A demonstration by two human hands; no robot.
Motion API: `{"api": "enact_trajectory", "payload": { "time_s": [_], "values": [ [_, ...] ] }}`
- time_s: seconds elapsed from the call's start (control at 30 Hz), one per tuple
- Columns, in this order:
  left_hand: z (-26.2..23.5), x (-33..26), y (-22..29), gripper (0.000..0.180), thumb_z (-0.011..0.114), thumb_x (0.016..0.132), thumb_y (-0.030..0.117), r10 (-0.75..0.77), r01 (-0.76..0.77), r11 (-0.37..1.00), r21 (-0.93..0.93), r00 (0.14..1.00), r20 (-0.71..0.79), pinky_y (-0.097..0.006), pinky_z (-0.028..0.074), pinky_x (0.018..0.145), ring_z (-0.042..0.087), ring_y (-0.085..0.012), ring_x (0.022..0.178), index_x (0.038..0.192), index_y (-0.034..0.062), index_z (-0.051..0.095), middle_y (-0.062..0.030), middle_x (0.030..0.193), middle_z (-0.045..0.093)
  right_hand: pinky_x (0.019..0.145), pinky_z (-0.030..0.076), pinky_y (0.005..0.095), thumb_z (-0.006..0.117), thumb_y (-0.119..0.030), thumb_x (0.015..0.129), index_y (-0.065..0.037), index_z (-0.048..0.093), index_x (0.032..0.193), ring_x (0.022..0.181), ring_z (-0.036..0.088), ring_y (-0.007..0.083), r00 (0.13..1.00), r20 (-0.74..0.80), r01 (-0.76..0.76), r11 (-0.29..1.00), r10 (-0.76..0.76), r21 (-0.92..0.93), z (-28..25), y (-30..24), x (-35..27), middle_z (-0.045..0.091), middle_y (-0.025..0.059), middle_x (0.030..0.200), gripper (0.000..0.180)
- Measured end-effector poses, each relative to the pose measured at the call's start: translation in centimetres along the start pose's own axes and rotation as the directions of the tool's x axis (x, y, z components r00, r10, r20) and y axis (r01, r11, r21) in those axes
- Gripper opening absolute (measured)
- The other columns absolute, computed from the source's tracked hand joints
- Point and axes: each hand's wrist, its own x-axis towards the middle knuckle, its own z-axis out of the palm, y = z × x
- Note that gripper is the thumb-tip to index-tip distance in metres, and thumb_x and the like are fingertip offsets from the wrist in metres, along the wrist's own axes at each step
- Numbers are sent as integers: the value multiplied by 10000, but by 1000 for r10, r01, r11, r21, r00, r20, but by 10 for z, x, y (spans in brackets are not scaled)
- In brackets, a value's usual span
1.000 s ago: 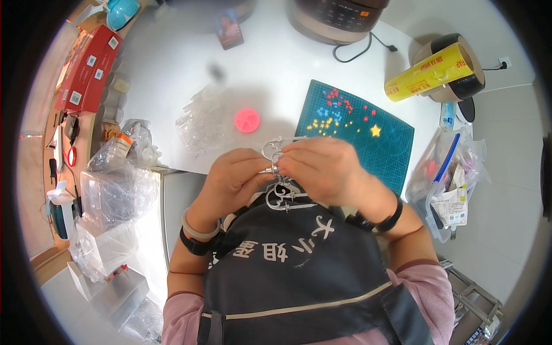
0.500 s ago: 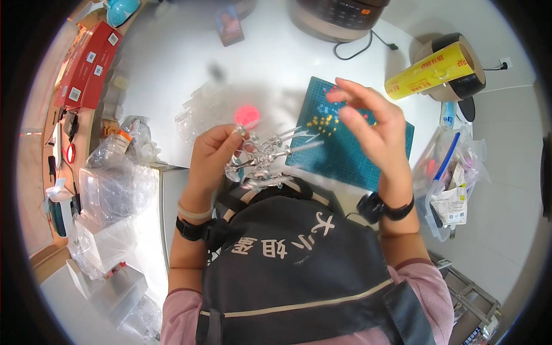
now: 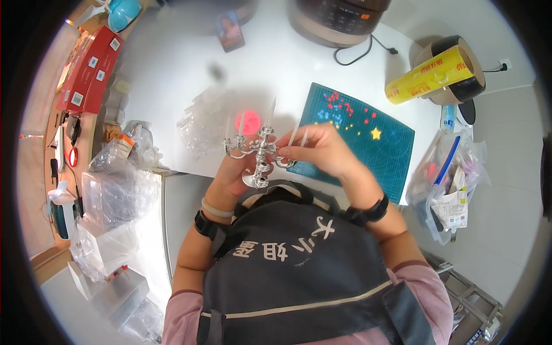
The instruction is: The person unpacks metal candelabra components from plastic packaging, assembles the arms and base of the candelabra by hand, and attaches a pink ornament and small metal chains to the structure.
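A small silver candelabra [image 3: 262, 150] with curved arms stands roughly upright above the table's near edge. Thin whitish candles [image 3: 271, 112] rise from its arms. My left hand [image 3: 231, 174] is closed around it from behind, with the fingers partly hidden. At the candelabra's right side, my right hand [image 3: 322, 148] pinches one arm near its candle; the exact contact is partly hidden by the fingers. Just behind lies a bright pink round piece [image 3: 248, 122]. The green cutting mat [image 3: 368, 164] beyond my right hand carries small red stars [image 3: 338, 103], blue ones and a larger yellow star [image 3: 375, 133].
Crumpled clear plastic [image 3: 198, 123] lies left of the pink piece. A dark appliance [image 3: 339, 20] with a cord, a phone-like card [image 3: 230, 31] and a yellow wrap roll [image 3: 428, 75] sit farther back. Bagged items [image 3: 448, 184] stand right; red boxes [image 3: 91, 72] stand left.
The candelabra has swung from lying sideways to upright. My right hand has come down and left from above the mat and now grips the candelabra's right side.
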Motion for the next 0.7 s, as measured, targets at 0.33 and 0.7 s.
{"api": "enact_trajectory", "payload": {
  "time_s": [0.33, 0.7],
  "values": [
    [-10, 3, -11, 335, 487, 924, 289, 786, -624, 311, 717, 593, 176, -261, 399, 748, 531, -116, 865, 1057, 0, 592, -59, 907, 600, 559, 500, 213, 682, -103, 815, 33, 655, 883, 650, 629, 105, 919, -393, 99, 985, -37, 139, -2, 16, 16, 659, 67, 772, 154],
    [-23, 3, 8, 124, 621, 863, 49, 798, -560, 428, 709, 603, -6, -214, 468, 702, 593, -89, 797, 974, -3, 605, -53, 907, 640, 603, 514, 261, 602, -247, 879, -61, 667, 1008, 693, 660, 198, 907, -410, 38, 990, -92, -137, -54, 69, 28, 681, 76, 896, 236]
  ]
}}
